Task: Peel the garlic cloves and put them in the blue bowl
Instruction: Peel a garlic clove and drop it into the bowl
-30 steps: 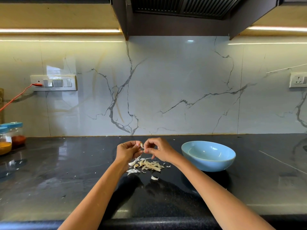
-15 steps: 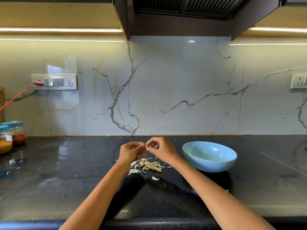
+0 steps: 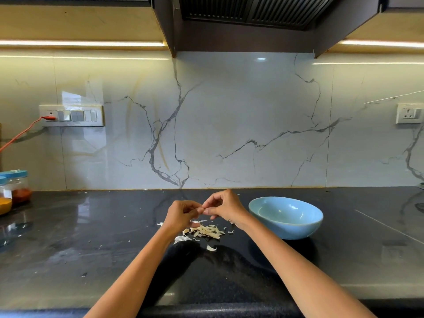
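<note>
My left hand [image 3: 181, 214] and my right hand [image 3: 226, 208] meet fingertip to fingertip above the dark counter. Between them they pinch a small garlic clove, almost wholly hidden by the fingers. Right below the hands lies a pile of pale garlic skins [image 3: 206, 231]. The blue bowl [image 3: 285, 218] stands on the counter just right of my right hand; what I can see of its inside looks empty.
Two spice jars with blue lids [image 3: 16, 187] stand at the far left by the marble wall. An orange cable [image 3: 20, 134] runs from the switch panel [image 3: 71, 115]. Loose skin flakes [image 3: 211, 248] dot the black counter [image 3: 91, 249].
Both hands have drawn closer together and shifted slightly up, and the clove that showed between the fingers is now covered by them. The bowl and skins have stayed put.
</note>
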